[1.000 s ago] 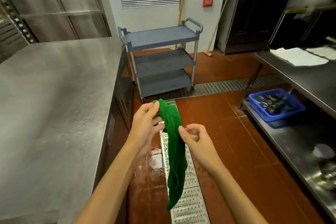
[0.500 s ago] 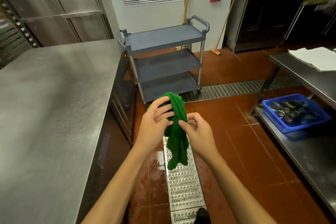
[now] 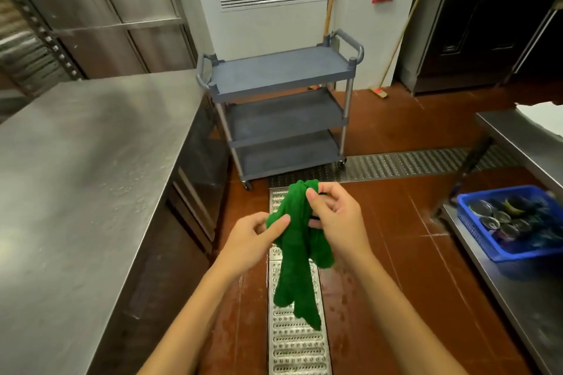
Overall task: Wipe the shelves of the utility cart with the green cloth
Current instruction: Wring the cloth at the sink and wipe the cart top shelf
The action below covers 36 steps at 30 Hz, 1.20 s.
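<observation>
Both hands held the green cloth [image 3: 300, 253] in mid-air, short of the utility cart [image 3: 280, 70].

The left hand [image 3: 249, 240] pinched a fold at the cloth's left edge between thumb and fingers. The right hand [image 3: 338, 219] had its fingers curled round the bunched top of the cloth. The rest hung down in loose folds over the metal floor drain [image 3: 297, 344]. The grey cart stood well beyond the hands, untouched. It had three shelves, and it stood just beside the far end of the long steel surface [image 3: 76, 176] on the left. A blue basket [image 3: 478, 231] of cans sat on a low steel shelf to the right. A broom [image 3: 396, 49] leaned on the wall behind the cart.
</observation>
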Motion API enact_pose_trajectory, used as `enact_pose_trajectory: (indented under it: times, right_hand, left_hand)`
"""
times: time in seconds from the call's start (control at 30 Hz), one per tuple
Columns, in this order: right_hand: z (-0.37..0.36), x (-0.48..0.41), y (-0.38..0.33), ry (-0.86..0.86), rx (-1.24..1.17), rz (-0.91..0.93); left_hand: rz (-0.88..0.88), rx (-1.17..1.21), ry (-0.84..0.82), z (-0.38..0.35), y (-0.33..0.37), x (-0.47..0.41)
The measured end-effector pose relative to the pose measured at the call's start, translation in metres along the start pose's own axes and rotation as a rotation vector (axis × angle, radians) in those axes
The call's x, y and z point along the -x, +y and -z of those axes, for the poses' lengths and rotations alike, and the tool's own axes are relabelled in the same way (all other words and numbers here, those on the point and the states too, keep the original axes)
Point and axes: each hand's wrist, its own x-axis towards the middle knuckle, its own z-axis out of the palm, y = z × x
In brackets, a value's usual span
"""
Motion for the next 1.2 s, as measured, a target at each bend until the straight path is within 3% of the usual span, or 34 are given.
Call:
enact_pose_trajectory:
  times: [0.13,0.53,0.77,0.97,1.1,1.2]
  right_hand:
    - [0.018,-0.024,0.006,0.008,0.057,-0.024]
    - [0.075,-0.138,0.017,0.277,0.256,-0.015]
    - [0.074,-0.229,0.011,0.402,0.323,-0.024]
    - [0.057,-0.302,0.004,0.199,0.335,-0.066]
    - [0.045,-0.345,-0.002,-0.012,0.633,-0.069]
    - [0.033,-0.384,-0.001,-0.033,0.773,-0.041]
  left_hand:
    - [-0.102,0.018,0.160,-0.005,0.005,-0.029]
    - [-0.032,0.289,0.228,0.040,0.007,-0.155]
    - [-0.105,0.357,0.300,0.085,0.022,-0.240]
    - [-0.141,0.297,0.291,0.126,0.027,-0.310]
    - [-0.139,0.278,0.228,0.147,0.030,-0.348]
    - [-0.105,0.216,0.124,0.159,0.028,-0.376]
